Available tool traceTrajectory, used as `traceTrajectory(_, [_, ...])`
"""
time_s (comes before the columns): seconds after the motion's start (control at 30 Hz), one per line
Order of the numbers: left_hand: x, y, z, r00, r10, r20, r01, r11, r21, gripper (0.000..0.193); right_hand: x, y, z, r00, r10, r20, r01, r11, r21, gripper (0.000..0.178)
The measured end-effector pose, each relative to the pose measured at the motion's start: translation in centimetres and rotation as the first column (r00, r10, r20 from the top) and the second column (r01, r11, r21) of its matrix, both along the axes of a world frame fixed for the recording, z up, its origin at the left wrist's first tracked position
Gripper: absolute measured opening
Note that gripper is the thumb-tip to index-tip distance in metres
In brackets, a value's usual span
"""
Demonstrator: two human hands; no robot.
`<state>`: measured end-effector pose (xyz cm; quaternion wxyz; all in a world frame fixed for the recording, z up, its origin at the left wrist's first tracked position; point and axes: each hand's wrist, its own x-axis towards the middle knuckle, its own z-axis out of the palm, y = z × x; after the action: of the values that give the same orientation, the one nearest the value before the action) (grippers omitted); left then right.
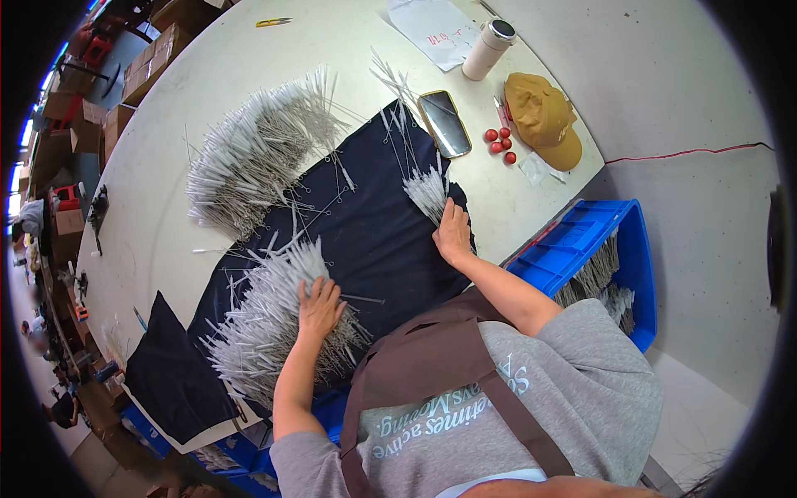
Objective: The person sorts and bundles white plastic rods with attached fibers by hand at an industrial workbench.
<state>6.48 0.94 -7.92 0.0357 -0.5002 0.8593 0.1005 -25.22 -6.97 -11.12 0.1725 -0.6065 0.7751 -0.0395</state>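
A large heap of thin white brushes with twisted-wire stems [266, 324] lies on a dark navy cloth [374, 224] in front of me. My left hand [320, 309] rests on the right side of this heap, fingers somewhat spread. Over at the cloth's right edge, my right hand [452, 235] is closed round the near end of a small bundle of the same brushes [427, 194], whose white tips fan out away from me. Its fingertips are partly hidden. Beyond the cloth a second heap of brushes [257, 149] covers part of the white table [158, 207].
Loose brushes [397, 79] lie by a phone [445, 124]. Further right are red balls [496, 146], a tan cap [540, 116] and a pale flask [488, 51]. A paper sheet [432, 33] and yellow snips [273, 22] lie at the far side. Blue crates [643, 274] holding brushes stand beside the table.
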Motion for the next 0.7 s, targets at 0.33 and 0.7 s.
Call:
traceTrajectory(0.33, [0.4, 1.2, -0.8, 0.997, 0.050, 0.051, -0.050, 0.999, -0.015, 0.034, -2.1, -1.4, -2.1, 0.997, -0.063, -0.037, 0.065, 0.997, 0.052, 0.048])
traceTrajectory(0.7, [-3.5, 0.6, 1.7, 0.907, 0.366, -0.211, -0.363, 0.930, 0.053, 0.018, -5.2, -0.7, 7.2, 0.985, 0.080, 0.150, -0.075, 0.996, -0.039, 0.032])
